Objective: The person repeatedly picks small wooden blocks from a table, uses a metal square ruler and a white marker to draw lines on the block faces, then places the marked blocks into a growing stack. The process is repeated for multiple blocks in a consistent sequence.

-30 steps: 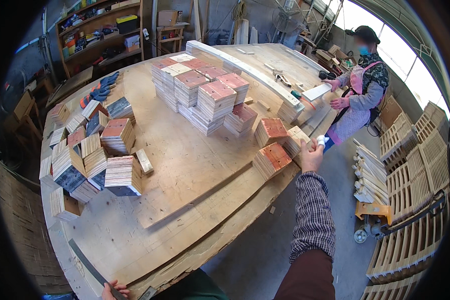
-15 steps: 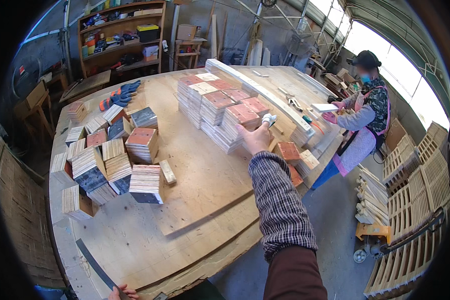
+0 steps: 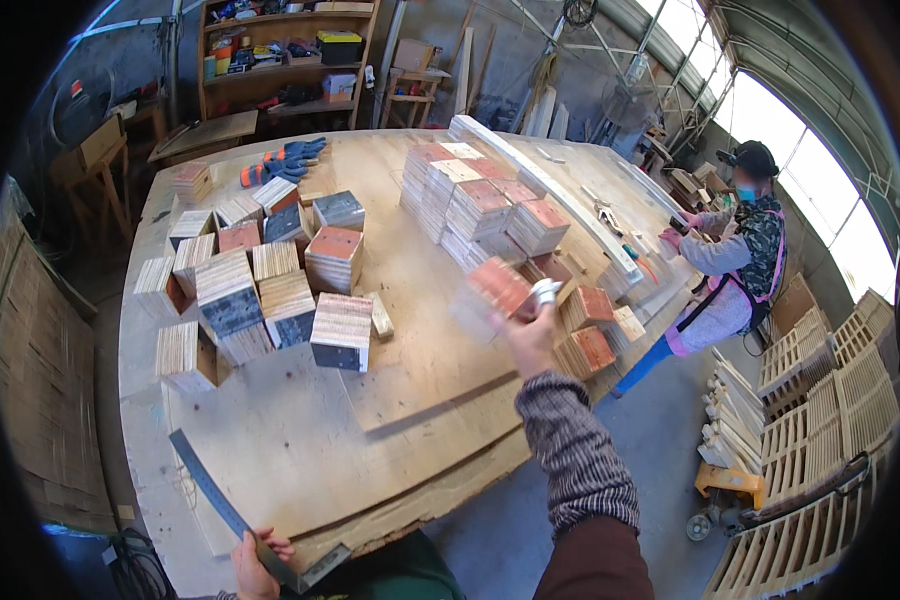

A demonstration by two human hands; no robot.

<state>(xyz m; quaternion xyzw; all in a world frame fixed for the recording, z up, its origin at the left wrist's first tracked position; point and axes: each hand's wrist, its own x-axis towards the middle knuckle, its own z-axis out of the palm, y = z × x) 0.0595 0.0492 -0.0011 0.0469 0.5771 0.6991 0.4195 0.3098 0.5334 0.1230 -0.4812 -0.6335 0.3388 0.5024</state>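
Observation:
My left hand [image 3: 260,565] is closed around a dark metal carpenter's square [image 3: 210,488] at the table's near edge. Its long blade points up and to the left. In my right hand [image 3: 530,338] is a red-topped plywood block [image 3: 497,286], blurred by motion, just on the near side of the stack of plywood blocks [image 3: 450,200]. A small white thing [image 3: 545,290] shows at that hand's fingers; I cannot tell what it is. Two or more red-faced blocks [image 3: 584,350] lie just right of the hand.
Loose plywood blocks [image 3: 232,290] cluster on the left of the wooden table [image 3: 270,440], with gloves [image 3: 282,162] behind them. A long pale beam [image 3: 545,190] lies beyond the stack. A co-worker [image 3: 735,250] stands at the table's right side. Slatted wooden panels [image 3: 820,380] stand at right.
My right hand has drawn a block off the stack's near end toward me. My left hand has come further into view with the square. The view has shifted slightly.

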